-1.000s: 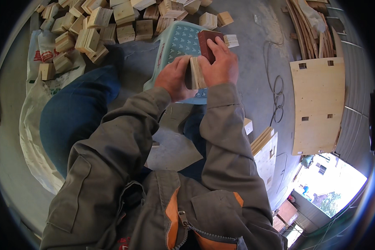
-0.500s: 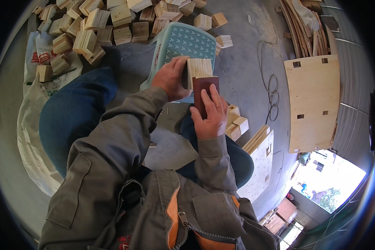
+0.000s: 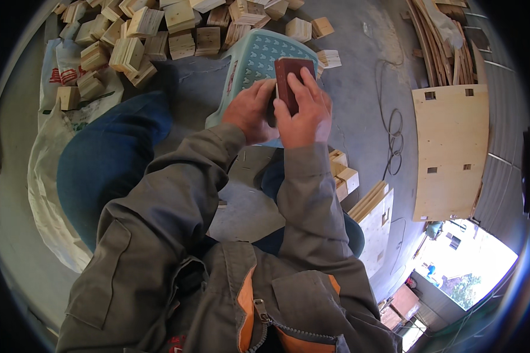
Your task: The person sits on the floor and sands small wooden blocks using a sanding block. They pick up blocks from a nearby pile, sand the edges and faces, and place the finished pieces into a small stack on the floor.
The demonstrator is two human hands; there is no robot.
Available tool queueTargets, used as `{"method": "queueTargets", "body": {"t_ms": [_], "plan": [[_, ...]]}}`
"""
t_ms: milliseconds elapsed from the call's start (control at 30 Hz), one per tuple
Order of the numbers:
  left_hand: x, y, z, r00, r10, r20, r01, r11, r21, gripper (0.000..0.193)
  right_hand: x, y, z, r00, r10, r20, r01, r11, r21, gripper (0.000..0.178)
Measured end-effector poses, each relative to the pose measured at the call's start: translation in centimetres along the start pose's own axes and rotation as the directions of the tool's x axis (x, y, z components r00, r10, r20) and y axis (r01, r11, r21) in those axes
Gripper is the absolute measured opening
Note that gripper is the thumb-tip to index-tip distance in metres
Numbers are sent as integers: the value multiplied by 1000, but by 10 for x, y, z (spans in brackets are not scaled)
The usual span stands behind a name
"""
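Observation:
My right hand (image 3: 307, 116) is wrapped over a reddish-brown sanding block (image 3: 287, 72), its fingers lying along the top face. Underneath, the plywood block is almost wholly covered by the sanding block and my hands. My left hand (image 3: 250, 112) grips that plywood block from the left side, thumb and fingers close to my right hand. Both hands are above a pale green plastic stool (image 3: 250, 59) with a raised pattern on its seat, standing between my knees.
Many plywood blocks (image 3: 129, 54) lie heaped beyond the stool to the left, some on a white woven sack (image 3: 47, 176). More blocks (image 3: 344, 176) sit by my right knee, near leaning boards (image 3: 374, 226). A cable (image 3: 396, 135) and a notched plywood sheet (image 3: 450, 129) are further right.
My right hand has pushed the sanding block away from me along the plywood block, covering the layered end that showed before. My left hand has kept its hold. The view has shifted slightly.

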State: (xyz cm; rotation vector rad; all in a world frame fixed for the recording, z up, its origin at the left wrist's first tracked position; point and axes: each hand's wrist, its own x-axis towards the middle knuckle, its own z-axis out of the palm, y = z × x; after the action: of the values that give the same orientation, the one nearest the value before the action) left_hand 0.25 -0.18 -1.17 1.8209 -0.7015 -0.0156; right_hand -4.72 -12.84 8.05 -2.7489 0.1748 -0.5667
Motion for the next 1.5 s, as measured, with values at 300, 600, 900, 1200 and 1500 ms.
{"method": "queueTargets", "body": {"t_ms": [300, 600, 900, 1200, 1500], "plan": [[-1, -1, 2, 1000, 13, -18, -12, 1000, 23, 95, 14, 1, 8, 1000, -4, 12, 4, 1000, 13, 63], [1, 5, -1, 1000, 22, -5, -22, 1000, 14, 95, -80, -15, -37, 1000, 6, 29, -7, 1000, 18, 66], [0, 4, -1, 1000, 13, 0, -13, 1000, -7, 95, -93, -20, -43, 1000, 21, 21, -22, 1000, 15, 65], [0, 1, -1, 1000, -31, 0, 31, 1000, 4, 99, -8, 9, -8, 998, -24, -55, 24, 1000, 14, 58], [2, 6, -4, 999, -30, 16, 30, 1000, 2, 101, 32, 33, 5, 999, -1, -35, 0, 1000, -17, 57]]}}
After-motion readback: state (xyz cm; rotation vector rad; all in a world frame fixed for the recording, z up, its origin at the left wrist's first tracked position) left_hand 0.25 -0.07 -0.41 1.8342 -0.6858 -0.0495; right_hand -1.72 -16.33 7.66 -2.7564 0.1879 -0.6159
